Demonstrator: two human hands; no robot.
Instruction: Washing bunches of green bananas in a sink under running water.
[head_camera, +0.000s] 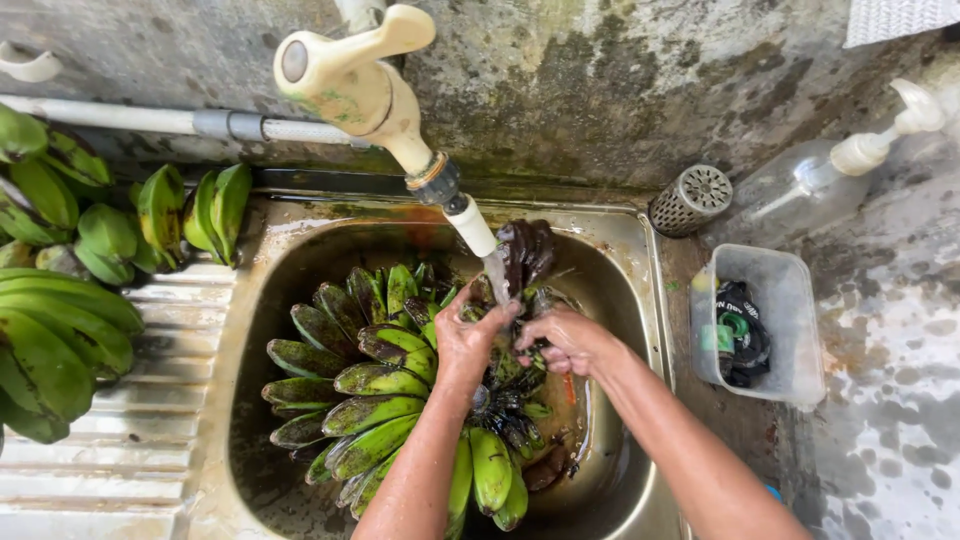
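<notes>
A large bunch of green bananas (375, 395) with dark tips lies in a steel sink (615, 250). A cream tap (360, 85) above it runs a thin stream of water (497, 275) onto the bunch. My left hand (468, 335) grips the bananas just under the stream. My right hand (565, 340) is closed on the dark stem end of the bunch beside it. Both hands are wet and almost touch each other.
More green bananas (60, 290) are heaped on the ribbed drainboard (130, 450) at the left. At the right stand a clear plastic tub (790, 310) with scrubbers, a metal perforated holder (692, 198) and a pump bottle (810, 180). A stained concrete wall rises behind.
</notes>
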